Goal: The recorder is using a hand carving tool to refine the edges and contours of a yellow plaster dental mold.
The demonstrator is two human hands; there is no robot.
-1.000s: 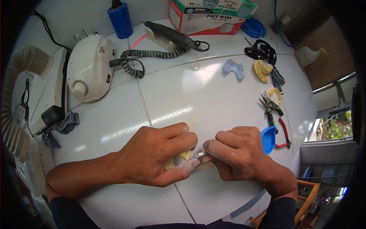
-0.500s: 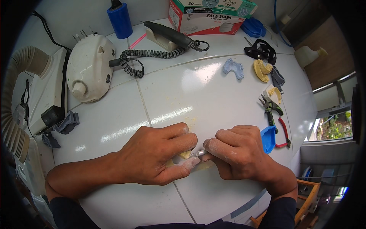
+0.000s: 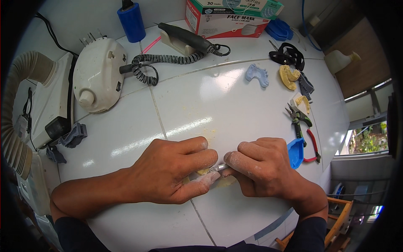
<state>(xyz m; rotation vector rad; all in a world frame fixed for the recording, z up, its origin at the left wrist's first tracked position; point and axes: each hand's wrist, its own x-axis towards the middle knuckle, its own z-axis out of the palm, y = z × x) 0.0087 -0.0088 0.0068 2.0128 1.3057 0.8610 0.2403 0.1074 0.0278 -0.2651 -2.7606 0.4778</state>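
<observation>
My left hand [image 3: 172, 170] is closed round a small pale yellow plaster piece [image 3: 203, 171], most of it hidden by my fingers. Pinched in my right hand [image 3: 262, 166] is a slim silver-handled tool [image 3: 219, 167], its tip against or very close to the yellow piece. White dust coats the fingertips of both hands. Yellow powder [image 3: 227, 182] lies on the white tiled worktop [image 3: 138, 168] under and beyond them.
To the right are a blue dental model [image 3: 257, 76], a yellow one [image 3: 288, 77], pliers [image 3: 299, 119], red-handled cutters [image 3: 311, 145] and a blue plastic case [image 3: 295, 153]. A white control unit [image 3: 98, 75], corded handpiece [image 3: 187, 38] and mask box [image 3: 231, 25] stand at the back.
The silver-handled tool and the yellow plaster piece have shifted very slightly between my fingers. Both hands stay in nearly the same place.
</observation>
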